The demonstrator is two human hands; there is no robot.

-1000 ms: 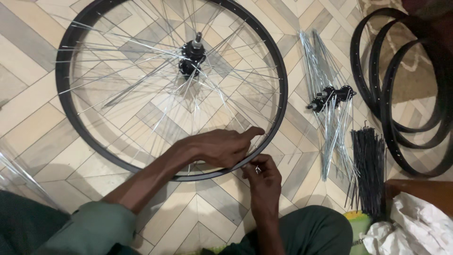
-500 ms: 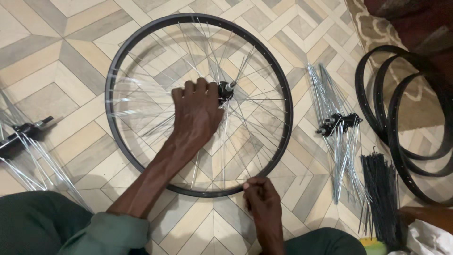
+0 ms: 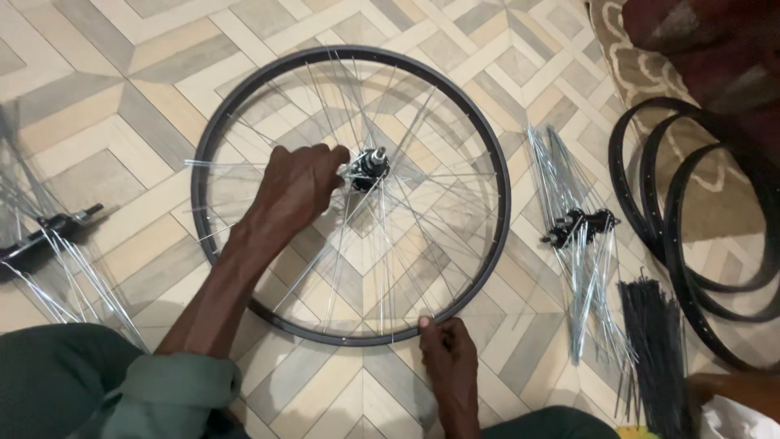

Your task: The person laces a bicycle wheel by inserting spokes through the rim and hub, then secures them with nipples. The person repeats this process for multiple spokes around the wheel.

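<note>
Right now I see my left hand [image 3: 296, 183] reaching in over the spokes [image 3: 406, 244] of a bicycle wheel that lies flat on the patterned tile floor [image 3: 122, 89], its fingers curled toward the hub [image 3: 370, 167] at the wheel's centre; the fingertips sit just beside the hub and seem to pinch spokes there, though I cannot tell exactly what they close on. My right hand [image 3: 447, 358] rests at the near edge of the black rim [image 3: 487, 154], thumb and fingers closed against it. Beyond the rim on the right-hand side lies a bundle of loose silver spokes [image 3: 569, 195] with a small black hub [image 3: 581, 226] on top, and nearer to me a bundle of black spokes [image 3: 654, 341]. Farther that way several bare black rims [image 3: 674, 244] lie overlapping. Well off to the left-hand side, another hub with silver spokes [image 3: 45, 244] lies on the floor.
</note>
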